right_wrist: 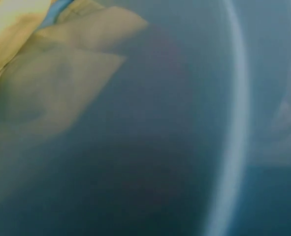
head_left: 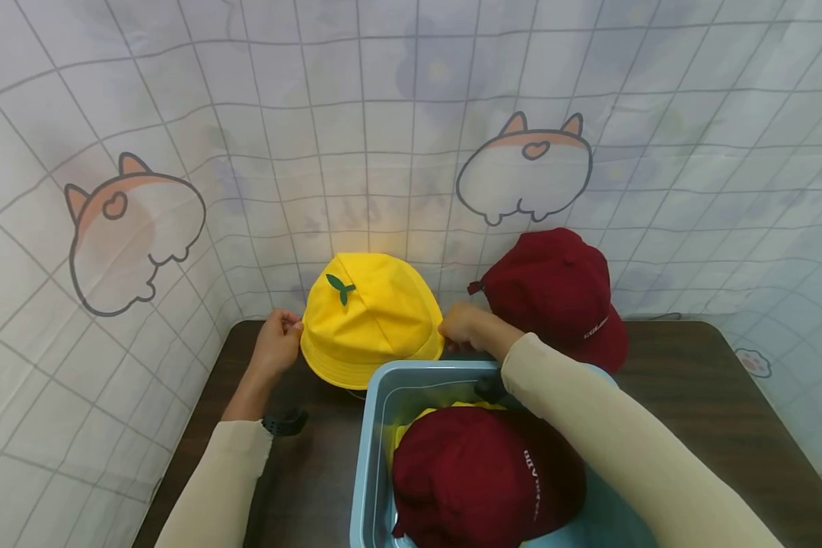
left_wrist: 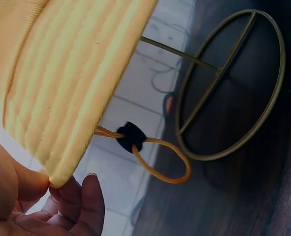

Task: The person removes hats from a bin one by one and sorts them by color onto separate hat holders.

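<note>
A yellow bucket hat [head_left: 370, 316] with a green sprout emblem sits on a wire stand [left_wrist: 278, 93], whose round base rests on the table. My left hand [head_left: 278, 342] pinches the left edge of its brim between thumb and fingers. At the opposite edge of the brim, my right hand [head_left: 471, 327] grips the hat, with its fingertips partly hidden. An orange cord loop [left_wrist: 172, 179] with a black cord lock [left_wrist: 131, 137] hangs from under the hat. The right wrist view mostly shows the blue bin's wall [right_wrist: 239, 98], blurred.
A light blue bin [head_left: 364, 457] stands in front, holding a dark red cap [head_left: 452, 472] on top of something yellow. Another dark red cap [head_left: 555, 281] stands behind the right forearm. A grid-patterned curtain [head_left: 301, 114] hangs behind the dark wood table [head_left: 685, 396].
</note>
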Demonstrator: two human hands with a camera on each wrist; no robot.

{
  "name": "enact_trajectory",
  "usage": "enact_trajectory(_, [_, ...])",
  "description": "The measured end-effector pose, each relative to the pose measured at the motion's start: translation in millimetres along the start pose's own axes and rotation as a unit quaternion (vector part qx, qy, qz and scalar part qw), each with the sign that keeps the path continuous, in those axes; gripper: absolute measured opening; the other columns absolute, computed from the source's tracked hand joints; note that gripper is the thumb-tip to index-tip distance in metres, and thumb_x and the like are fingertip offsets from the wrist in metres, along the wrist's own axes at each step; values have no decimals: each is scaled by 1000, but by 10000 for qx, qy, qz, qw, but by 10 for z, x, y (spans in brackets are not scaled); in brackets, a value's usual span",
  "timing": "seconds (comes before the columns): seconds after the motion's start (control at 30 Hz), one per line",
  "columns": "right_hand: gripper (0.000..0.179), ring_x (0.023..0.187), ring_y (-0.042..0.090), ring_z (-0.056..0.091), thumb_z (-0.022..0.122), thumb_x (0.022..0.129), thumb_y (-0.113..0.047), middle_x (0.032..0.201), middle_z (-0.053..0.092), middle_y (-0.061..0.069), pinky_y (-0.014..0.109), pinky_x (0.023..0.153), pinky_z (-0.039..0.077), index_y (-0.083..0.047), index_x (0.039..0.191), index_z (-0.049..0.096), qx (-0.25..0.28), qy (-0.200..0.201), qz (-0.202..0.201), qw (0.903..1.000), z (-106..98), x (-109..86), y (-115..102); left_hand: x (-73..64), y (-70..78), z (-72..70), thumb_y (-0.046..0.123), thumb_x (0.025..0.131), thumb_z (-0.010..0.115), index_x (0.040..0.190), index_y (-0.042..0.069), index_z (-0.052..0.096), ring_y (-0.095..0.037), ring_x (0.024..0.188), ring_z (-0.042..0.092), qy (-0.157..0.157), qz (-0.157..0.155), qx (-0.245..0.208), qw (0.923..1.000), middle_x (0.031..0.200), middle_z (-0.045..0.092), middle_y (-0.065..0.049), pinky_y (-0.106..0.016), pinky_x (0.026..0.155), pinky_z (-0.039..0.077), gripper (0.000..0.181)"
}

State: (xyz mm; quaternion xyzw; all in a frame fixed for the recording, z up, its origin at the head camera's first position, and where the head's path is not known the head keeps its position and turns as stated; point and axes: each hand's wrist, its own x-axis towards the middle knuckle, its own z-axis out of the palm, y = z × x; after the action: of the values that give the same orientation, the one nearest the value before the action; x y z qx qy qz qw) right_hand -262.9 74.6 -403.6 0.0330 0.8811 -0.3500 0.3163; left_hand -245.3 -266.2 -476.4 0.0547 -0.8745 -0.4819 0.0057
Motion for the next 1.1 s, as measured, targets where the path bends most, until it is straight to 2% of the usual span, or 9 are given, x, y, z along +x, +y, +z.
enact_trajectory(0.17, [22, 56, 15, 48, 51, 99, -7, 70, 55, 3, 21, 53, 43, 0, 87, 67, -169, -16, 81, 9998, 8, -10, -12, 30, -1, 95, 11, 108, 43, 118, -2, 48, -21, 75, 49, 52, 9, -121, 9999, 95, 50, -13, -29, 64, 45, 17])
enact_trajectory(0.37, [18, 52, 14, 46, 52, 97, -5, 67, 54, 3, 20, 50, 41, 0, 87, 67, -192, -44, 128, 9997, 12, -14, -16, -6, 53, 167, 10, 108, 43, 115, -3, 48, -22, 75, 50, 106, -3, -57, 9999, 93, 49, -14, -29, 63, 45, 15])
enact_trajectory(0.5, [18, 50, 13, 44, 53, 96, -6, 65, 53, 2, 20, 49, 41, -1, 85, 67, -280, -82, 148, 9995, 17, -15, -19, -32, 82, 202, 10, 108, 43, 113, -1, 48, -24, 79, 51, 237, -118, 39, 9996, 95, 49, -14, -30, 64, 44, 13])
enact_trajectory(0.67, [20, 51, 13, 46, 53, 97, -7, 65, 54, 2, 20, 50, 42, -2, 84, 68, -309, -85, 137, 9994, 2, -30, -35, -41, 138, 230, 13, 109, 39, 115, 1, 47, -26, 82, 53, 245, -345, 168, 9990, 98, 52, -15, -31, 66, 45, 16])
enact_trajectory(0.8, [25, 58, 14, 52, 53, 103, -13, 74, 60, 4, 21, 55, 45, -1, 89, 71, -332, -97, 1, 9994, -20, -33, -41, -62, 167, 169, 14, 109, 37, 122, -1, 47, -28, 89, 55, 210, -456, 164, 9986, 105, 55, -18, -32, 70, 45, 21])
enact_trajectory(0.9, [27, 63, 15, 56, 52, 106, -17, 82, 63, 6, 22, 58, 49, -1, 95, 71, -291, -116, -47, 9995, -52, -42, -41, -103, 204, 78, 16, 108, 36, 130, -2, 47, -33, 103, 56, 136, -475, 194, 9986, 118, 56, -21, -39, 82, 48, 30])
enact_trajectory(1.0, [24, 62, 15, 56, 53, 105, -16, 86, 64, 8, 23, 60, 52, -1, 99, 70, -129, -158, 5, 9998, -97, -80, -54, -165, 285, -24, 18, 109, 35, 139, -1, 44, -38, 117, 54, 141, -439, 274, 9986, 132, 54, -24, -50, 96, 47, 37])
enact_trajectory(1.1, [22, 58, 16, 54, 55, 102, -15, 88, 65, 10, 24, 58, 53, 1, 102, 71, -166, -71, -18, 9998, -144, -135, -87, -248, 404, -125, 19, 109, 35, 143, 0, 43, -41, 127, 51, 312, -282, 362, 9985, 141, 51, -25, -55, 103, 45, 40])
